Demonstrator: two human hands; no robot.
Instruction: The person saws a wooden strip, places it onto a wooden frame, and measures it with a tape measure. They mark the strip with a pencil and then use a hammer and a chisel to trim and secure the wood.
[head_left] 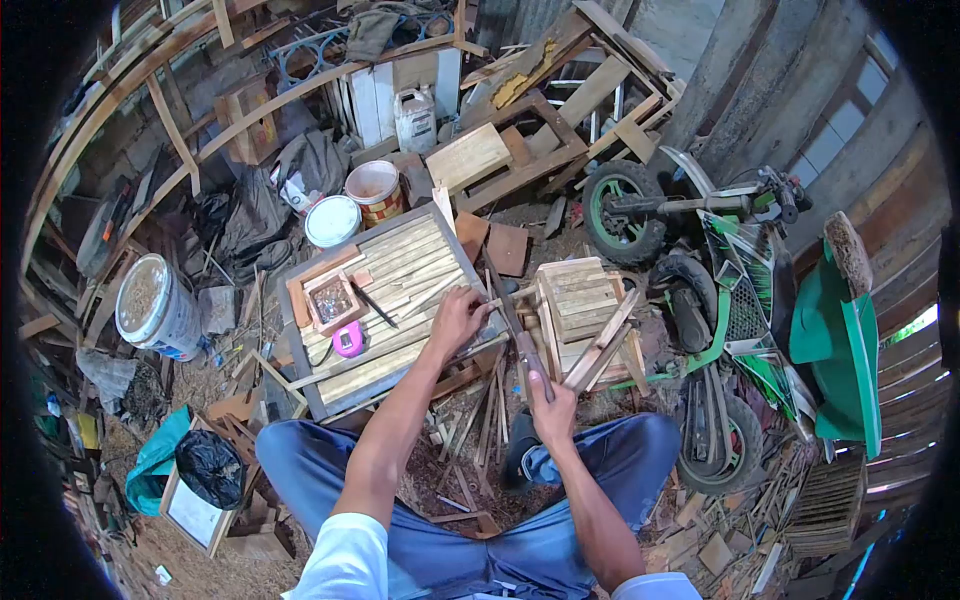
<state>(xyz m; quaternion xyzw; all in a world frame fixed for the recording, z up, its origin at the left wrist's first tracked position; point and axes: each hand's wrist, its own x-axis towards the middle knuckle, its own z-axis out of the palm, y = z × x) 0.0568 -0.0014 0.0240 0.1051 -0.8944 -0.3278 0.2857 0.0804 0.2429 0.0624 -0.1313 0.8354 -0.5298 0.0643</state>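
Note:
My left hand [458, 318] rests at the right edge of a slatted wooden board [400, 262], fingers closed on a thin wooden strip [517, 296] that juts out to the right. In my right hand [552, 408] is the lower end of a long, dark, narrow-bladed tool [527, 350]. It points up and away, and its blade crosses the strip just right of my left fingers. On the board lie a pink tape measure [348, 340], a slim black marking tool [376, 306] and a small wooden box [318, 318] with small bits inside.
Stacked wooden slats [580, 298] stand to the right, beside a small green-and-black motorbike [715, 320]. Buckets [332, 222] sit beyond the board, and a larger white bucket [160, 310] is at left. Wood scraps [485, 400] litter the ground between my legs. A green plastic chair [840, 340] leans far right.

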